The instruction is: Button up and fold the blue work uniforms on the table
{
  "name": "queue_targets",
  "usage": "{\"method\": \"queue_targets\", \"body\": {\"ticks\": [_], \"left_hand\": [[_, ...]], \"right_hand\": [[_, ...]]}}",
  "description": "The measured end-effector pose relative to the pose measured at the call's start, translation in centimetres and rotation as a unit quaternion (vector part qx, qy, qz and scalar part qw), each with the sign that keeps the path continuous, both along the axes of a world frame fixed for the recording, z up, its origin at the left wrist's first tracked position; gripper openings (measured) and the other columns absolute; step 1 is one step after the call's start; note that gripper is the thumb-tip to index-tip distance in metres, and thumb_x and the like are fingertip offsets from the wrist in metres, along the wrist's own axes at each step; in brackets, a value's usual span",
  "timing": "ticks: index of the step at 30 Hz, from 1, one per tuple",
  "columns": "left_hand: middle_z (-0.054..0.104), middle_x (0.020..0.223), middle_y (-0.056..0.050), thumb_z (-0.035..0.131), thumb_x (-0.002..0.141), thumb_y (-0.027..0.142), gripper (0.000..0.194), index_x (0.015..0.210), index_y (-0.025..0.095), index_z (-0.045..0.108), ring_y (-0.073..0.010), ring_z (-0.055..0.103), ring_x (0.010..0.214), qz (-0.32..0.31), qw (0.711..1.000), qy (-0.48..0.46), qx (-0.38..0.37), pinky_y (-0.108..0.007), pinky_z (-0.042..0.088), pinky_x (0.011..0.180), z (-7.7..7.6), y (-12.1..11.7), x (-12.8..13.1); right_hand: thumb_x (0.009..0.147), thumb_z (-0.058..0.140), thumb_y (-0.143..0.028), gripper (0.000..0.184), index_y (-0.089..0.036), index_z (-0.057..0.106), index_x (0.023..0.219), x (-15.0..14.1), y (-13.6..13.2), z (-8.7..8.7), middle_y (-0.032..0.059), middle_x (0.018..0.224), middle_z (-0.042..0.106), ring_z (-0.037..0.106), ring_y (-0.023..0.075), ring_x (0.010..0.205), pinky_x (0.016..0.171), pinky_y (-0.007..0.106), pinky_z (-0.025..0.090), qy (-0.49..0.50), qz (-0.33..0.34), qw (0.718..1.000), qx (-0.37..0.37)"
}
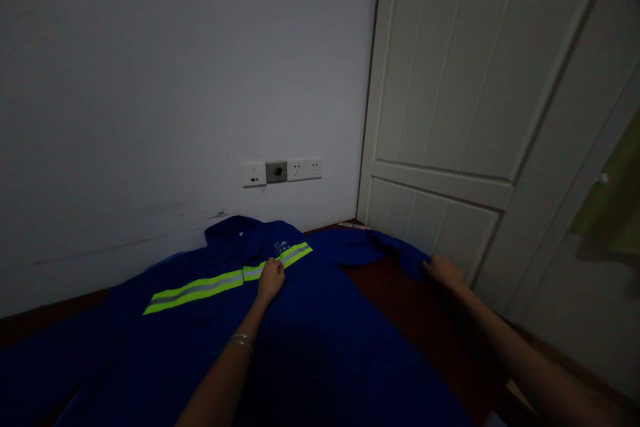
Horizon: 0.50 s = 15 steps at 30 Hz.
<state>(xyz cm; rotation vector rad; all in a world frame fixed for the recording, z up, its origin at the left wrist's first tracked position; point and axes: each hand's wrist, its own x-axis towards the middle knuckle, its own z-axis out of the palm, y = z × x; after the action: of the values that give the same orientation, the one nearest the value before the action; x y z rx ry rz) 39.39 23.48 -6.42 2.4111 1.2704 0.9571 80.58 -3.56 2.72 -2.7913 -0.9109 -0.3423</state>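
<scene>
A blue work jacket (320, 320) lies spread out, its collar toward the wall. Across its chest runs a yellow-green reflective strip (200, 288) with a grey band, and a small pale print sits above the strip on the right. My left hand (271, 278), bracelets on its wrist, is closed at the chest by the strip, apparently pinching the cloth. Out to the right, my right hand (446, 271) grips the end of the jacket's right-side sleeve (410, 259). The jacket's lower part falls into deep shadow.
Behind the jacket stands a pale wall (150, 80) with a row of sockets and switches (283, 172). A white panelled door (440, 80) rises close by my right hand. Dark red-brown surface (415, 313) shows beside the jacket. Yellowish cloth (613, 193) hangs at the far right.
</scene>
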Motion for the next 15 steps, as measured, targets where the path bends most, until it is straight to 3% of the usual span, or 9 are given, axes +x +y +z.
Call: {"method": "queue_targets", "body": {"ticks": [5,15], "left_hand": [[0.055,0.083,-0.007,0.039,0.081,0.010,0.022,0.071,0.015,0.059,-0.0160,0.053,0.082,-0.009,1.000,-0.010,0.004,-0.025,0.039,0.077,0.0,0.0,-0.1],[0.055,0.083,-0.007,0.039,0.080,0.010,0.022,0.072,0.015,0.059,-0.0171,0.054,0.084,-0.013,1.000,-0.001,0.006,-0.027,0.039,0.079,-0.3,0.3,0.0]], "right_hand": [[0.086,0.038,-0.045,0.046,-0.009,0.058,0.108,-0.4,0.4,-1.0,0.0208,0.106,0.061,0.059,0.0309,0.099,0.077,0.042,0.046,0.032,-0.023,0.999,-0.032],[0.087,0.041,-0.037,0.043,-0.015,0.047,0.123,-0.6,1.4,-1.9,0.0173,0.108,0.061,0.057,0.0283,0.104,0.079,0.041,0.045,0.027,-0.048,0.998,0.020]]}}
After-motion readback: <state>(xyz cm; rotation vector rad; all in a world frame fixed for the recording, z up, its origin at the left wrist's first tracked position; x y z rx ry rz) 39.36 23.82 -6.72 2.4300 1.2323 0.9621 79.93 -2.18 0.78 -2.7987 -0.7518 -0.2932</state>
